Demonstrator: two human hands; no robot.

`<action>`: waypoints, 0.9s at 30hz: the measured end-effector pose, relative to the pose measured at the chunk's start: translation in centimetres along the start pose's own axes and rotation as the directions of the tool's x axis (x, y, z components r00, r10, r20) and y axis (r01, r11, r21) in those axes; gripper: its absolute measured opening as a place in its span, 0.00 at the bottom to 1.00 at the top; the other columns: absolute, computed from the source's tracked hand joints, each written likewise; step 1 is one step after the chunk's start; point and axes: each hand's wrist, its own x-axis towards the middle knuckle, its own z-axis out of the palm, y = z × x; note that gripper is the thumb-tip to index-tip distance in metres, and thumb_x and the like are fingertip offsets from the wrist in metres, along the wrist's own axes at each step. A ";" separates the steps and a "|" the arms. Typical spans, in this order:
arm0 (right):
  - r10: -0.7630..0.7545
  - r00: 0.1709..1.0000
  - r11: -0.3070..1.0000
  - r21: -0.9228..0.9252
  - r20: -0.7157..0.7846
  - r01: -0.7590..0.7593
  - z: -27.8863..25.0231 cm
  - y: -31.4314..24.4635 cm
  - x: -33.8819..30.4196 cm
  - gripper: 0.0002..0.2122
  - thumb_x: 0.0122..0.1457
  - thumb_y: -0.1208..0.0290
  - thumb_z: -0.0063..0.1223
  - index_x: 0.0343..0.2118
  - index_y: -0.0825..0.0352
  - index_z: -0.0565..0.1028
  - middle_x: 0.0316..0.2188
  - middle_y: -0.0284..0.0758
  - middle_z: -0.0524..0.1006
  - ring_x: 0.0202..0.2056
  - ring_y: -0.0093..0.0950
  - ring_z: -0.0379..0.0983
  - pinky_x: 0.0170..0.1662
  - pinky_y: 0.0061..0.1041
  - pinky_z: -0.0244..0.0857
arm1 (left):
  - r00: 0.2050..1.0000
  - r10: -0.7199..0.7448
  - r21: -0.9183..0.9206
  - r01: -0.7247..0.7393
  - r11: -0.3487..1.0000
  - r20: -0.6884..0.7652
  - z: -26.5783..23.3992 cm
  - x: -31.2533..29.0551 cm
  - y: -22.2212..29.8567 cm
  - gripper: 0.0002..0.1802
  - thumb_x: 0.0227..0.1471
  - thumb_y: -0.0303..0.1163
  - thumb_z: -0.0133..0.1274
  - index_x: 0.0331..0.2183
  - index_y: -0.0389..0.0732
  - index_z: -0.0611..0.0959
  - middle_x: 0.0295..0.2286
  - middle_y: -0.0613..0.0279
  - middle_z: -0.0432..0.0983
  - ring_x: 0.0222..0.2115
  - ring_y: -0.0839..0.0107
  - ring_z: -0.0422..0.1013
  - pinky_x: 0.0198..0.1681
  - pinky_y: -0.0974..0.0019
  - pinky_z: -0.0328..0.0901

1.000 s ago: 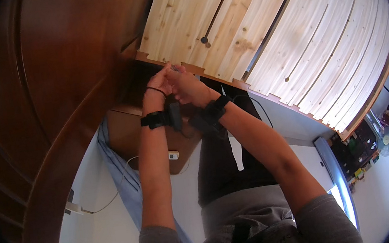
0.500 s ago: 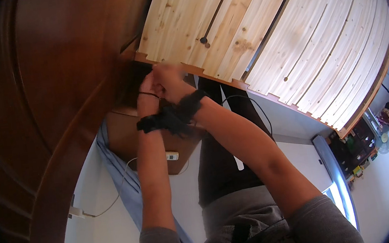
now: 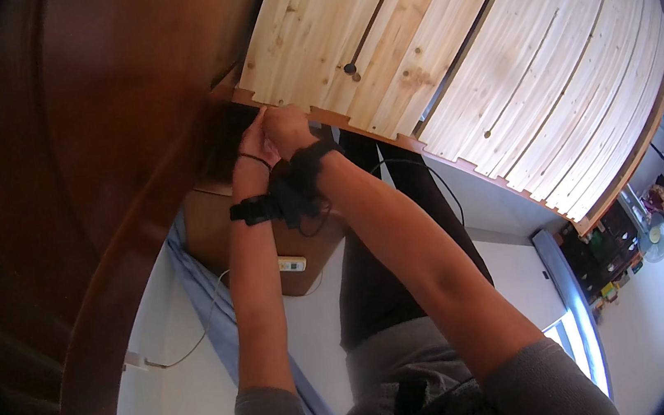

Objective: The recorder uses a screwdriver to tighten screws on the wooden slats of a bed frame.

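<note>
My right hand point(image 3: 288, 131) is curled into a fist at the brown edge rail point(image 3: 331, 116) of a bed base. Close against it on the left, my left hand point(image 3: 254, 141) has its fingers drawn together near the same rail. Whatever the two hands pinch between them is hidden. Pale pine slats point(image 3: 378, 44) cover the base just beyond. Black straps point(image 3: 290, 192) circle both wrists, and a thin dark band sits on the left one.
A dark polished wood headboard point(image 3: 115, 126) rises at the left. Below the hands is a brown cabinet top point(image 3: 215, 234) with a white remote control point(image 3: 292, 264) on it. A blue curtain point(image 3: 213, 288) hangs beside it. A fan point(image 3: 656, 238) and clutter stand far right.
The right hand has turned slightly and moved a little left, closer over the left hand. Both hands remain at the rail.
</note>
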 end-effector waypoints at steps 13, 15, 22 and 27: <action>0.024 0.984 0.750 -0.654 0.175 0.098 -0.7 -3.7 -1.0 0.05 0.39 0.68 0.48 0.20 0.58 0.76 0.20 0.26 0.74 0.26 0.23 0.71 0.16 0.25 0.59 | 0.999 0.040 0.181 -0.044 0.982 0.021 -0.3 0.1 0.5 0.14 0.48 0.42 0.41 0.34 0.44 0.72 0.33 0.63 0.71 0.35 0.67 0.66 0.39 0.65 0.60; -0.003 0.987 0.783 -0.613 0.159 0.101 -0.6 -2.7 -0.9 0.05 0.39 0.68 0.49 0.20 0.57 0.75 0.19 0.25 0.73 0.27 0.22 0.71 0.14 0.24 0.58 | 0.998 0.028 0.215 -0.040 0.976 0.059 -0.4 0.4 0.4 0.14 0.48 0.41 0.41 0.34 0.43 0.72 0.32 0.63 0.71 0.35 0.67 0.67 0.39 0.65 0.61; -0.137 0.987 0.985 -0.120 -0.082 0.127 -4.0 0.4 -4.1 0.09 0.41 0.68 0.47 0.26 0.64 0.73 0.25 0.35 0.73 0.26 0.27 0.71 0.22 0.22 0.62 | 0.995 0.044 0.355 -0.072 0.932 0.088 0.0 1.1 0.8 0.13 0.49 0.39 0.41 0.33 0.41 0.73 0.32 0.61 0.71 0.33 0.67 0.67 0.37 0.65 0.62; 0.127 0.953 0.604 0.740 0.276 -0.295 -4.9 1.0 -5.8 0.12 0.43 0.63 0.48 0.26 0.67 0.69 0.20 0.34 0.71 0.26 0.27 0.70 0.23 0.20 0.62 | 0.929 -0.347 -0.005 0.351 0.936 0.131 -2.6 2.8 3.0 0.14 0.47 0.38 0.45 0.30 0.36 0.74 0.29 0.58 0.71 0.31 0.67 0.68 0.36 0.64 0.62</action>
